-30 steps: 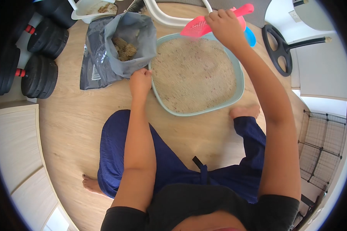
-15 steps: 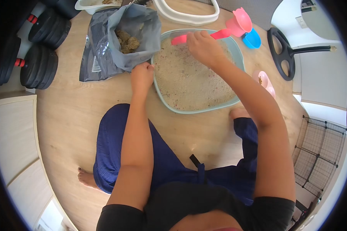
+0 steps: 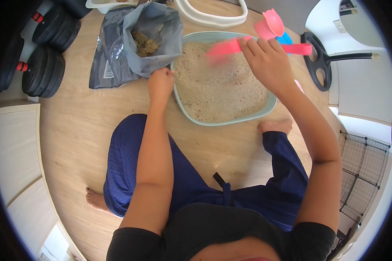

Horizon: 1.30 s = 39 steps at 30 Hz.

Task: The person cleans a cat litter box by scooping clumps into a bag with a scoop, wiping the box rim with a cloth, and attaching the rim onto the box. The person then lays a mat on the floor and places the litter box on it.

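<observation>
A pink litter scoop (image 3: 300, 49) is gripped in my right hand (image 3: 269, 63) above the far side of the litter box (image 3: 200, 123). The scoop's head is smeared by motion and hangs over the sandy litter (image 3: 222, 98), its handle pointing right. My left hand (image 3: 161, 85) is closed at the near edge of a grey plastic bag (image 3: 154, 28), close against the box's left rim; the fingertips are partly hidden. Brownish clumps (image 3: 144, 44) lie inside the bag's wide mouth.
Behind the box lies a white frame (image 3: 209, 19). A pink cup (image 3: 270, 25) and a blue scoop (image 3: 285, 38) stand at the back right, near a black base with a pole (image 3: 318, 61). Dumbbells (image 3: 43, 71) sit at left, a wire grid (image 3: 363, 174) at right.
My right hand has moved right and slightly nearer with the litter scoop, and the scoop's head has swung over the litter. The litter surface looks more disturbed. My left hand stays at the bag's edge.
</observation>
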Available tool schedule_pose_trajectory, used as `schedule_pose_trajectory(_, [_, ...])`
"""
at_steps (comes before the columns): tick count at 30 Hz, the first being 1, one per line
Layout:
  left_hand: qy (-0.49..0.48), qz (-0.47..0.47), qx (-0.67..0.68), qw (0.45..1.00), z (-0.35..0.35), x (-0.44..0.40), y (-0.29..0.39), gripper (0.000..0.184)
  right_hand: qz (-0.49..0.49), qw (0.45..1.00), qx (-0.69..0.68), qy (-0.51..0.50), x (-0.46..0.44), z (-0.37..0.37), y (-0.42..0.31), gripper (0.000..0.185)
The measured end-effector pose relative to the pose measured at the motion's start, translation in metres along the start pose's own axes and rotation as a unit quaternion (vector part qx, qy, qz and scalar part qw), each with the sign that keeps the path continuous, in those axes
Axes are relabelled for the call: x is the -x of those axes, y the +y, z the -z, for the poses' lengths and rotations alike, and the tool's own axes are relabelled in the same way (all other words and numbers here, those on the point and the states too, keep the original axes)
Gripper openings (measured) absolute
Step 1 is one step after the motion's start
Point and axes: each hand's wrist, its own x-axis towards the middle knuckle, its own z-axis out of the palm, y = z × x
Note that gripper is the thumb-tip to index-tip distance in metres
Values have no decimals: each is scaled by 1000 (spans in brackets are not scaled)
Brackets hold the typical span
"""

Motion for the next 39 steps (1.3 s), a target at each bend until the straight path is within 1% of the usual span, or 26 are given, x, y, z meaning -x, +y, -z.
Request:
schedule_pose_trajectory(2, [-1, 4, 13, 1000, 0, -1, 0, 25, -22, 999, 3, 48, -14, -15, 0, 33])
schedule_pose_trajectory(6, [-20, 15, -1, 1000, 4, -1, 4, 25, -33, 999, 14, 32, -39, -52, -20, 40])
schedule_pose_trajectory(8, [2, -21, -12, 1000, 2, 0, 1, 25, -22, 998, 34, 38, -48, -73, -36, 32])
schedule_pose_trajectory(11, [4, -11, -13, 1000, 3, 2, 4, 25, -17, 998, 53, 28, -52, -83, -55, 35])
schedule_pose_trajectory(15, [15, -18, 5, 1000, -2, 1, 0, 24, 0, 1000, 5, 23, -55, -83, -65, 29])
schedule_pose_trajectory(17, [26, -32, -19, 999, -3, 1, -2, 24, 70, 997, -13, 16, -53, -77, -66, 23])
schedule_pose_trajectory(18, [23, -32, -20, 999, -2, 2, -2, 24, 69, 997, -15, 13, -50, -74, -65, 23])
schedule_pose_trajectory(20, [17, -31, -19, 999, -1, 1, 1, 24, 135, 991, -25, -5, -43, -67, -57, 20])
schedule_pose_trajectory(21, [17, -32, -18, 999, -1, 1, 1, 24, 135, 991, -25, -6, -41, -63, -53, 20])
schedule_pose_trajectory(23, [14, -18, -10, 1000, -1, 1, 1, 24, 182, 982, -56, -13, -37, -54, -44, 21])
schedule_pose_trajectory(27, [11, -14, -24, 1000, -1, 0, 2, 25, 193, 975, -105, -21, -16, -37, -27, 27])
schedule_pose_trajectory(29, [1, -5, -29, 1000, 0, 1, 3, 26, 173, 977, -120, -17, -2, -29, -21, 35])
schedule_pose_trajectory(33, [10, -13, -33, 999, -1, -1, 1, 25, 146, 985, -96, -2, 15, -5, -3, 41])
schedule_pose_trajectory(35, [-2, -1, -27, 1000, -1, -1, 2, 25, 67, 997, -46, -15, 20, 3, 12, 40])
schedule_pose_trajectory(36, [-1, -1, -26, 1000, -1, 0, 1, 25, 68, 997, -46, -14, 19, 4, 20, 40])
schedule_pose_trajectory(38, [9, -10, -16, 1000, -3, 0, 0, 24, -20, 999, 37, 15, 15, -2, 39, 34])
schedule_pose_trajectory(39, [8, -15, -17, 1000, -3, 0, 0, 24, -31, 998, 56, 30, 15, -14, 46, 22])
